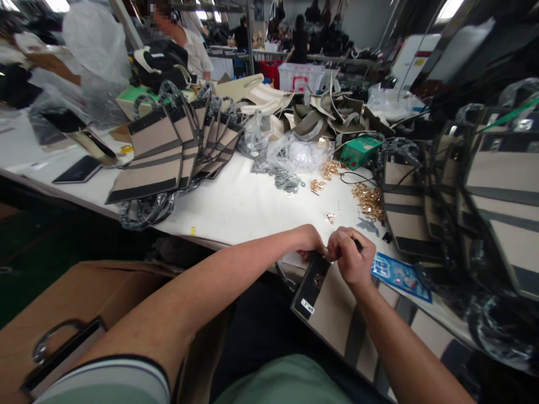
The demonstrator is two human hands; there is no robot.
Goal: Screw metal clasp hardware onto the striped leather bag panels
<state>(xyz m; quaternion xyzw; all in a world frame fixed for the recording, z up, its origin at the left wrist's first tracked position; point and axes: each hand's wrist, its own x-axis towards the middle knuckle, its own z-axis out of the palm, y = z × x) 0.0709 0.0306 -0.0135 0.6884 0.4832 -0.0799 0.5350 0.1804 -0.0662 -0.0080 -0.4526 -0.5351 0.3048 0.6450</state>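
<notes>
A striped beige and dark bag panel (337,306) lies tilted at the table's front edge, partly over my lap. It has a black top band with a metal fitting and a small white label. At the band's far end, my left hand (311,238) pinches the panel's edge, its fingertips partly hidden. Right against it, my right hand (351,252) is closed in a fist around a dark-handled tool (358,245); only the handle's end shows, and the working tip is hidden. Small gold metal fittings (330,217) lie just beyond my hands.
Striped panels with wrapped handles are stacked at left (155,132) and right (406,202). A gold hardware pile (368,202), green box (360,151), plastic wrap (295,154) and blue packet (402,275) lie on the table. A cardboard box (84,292) stands lower left. People work behind.
</notes>
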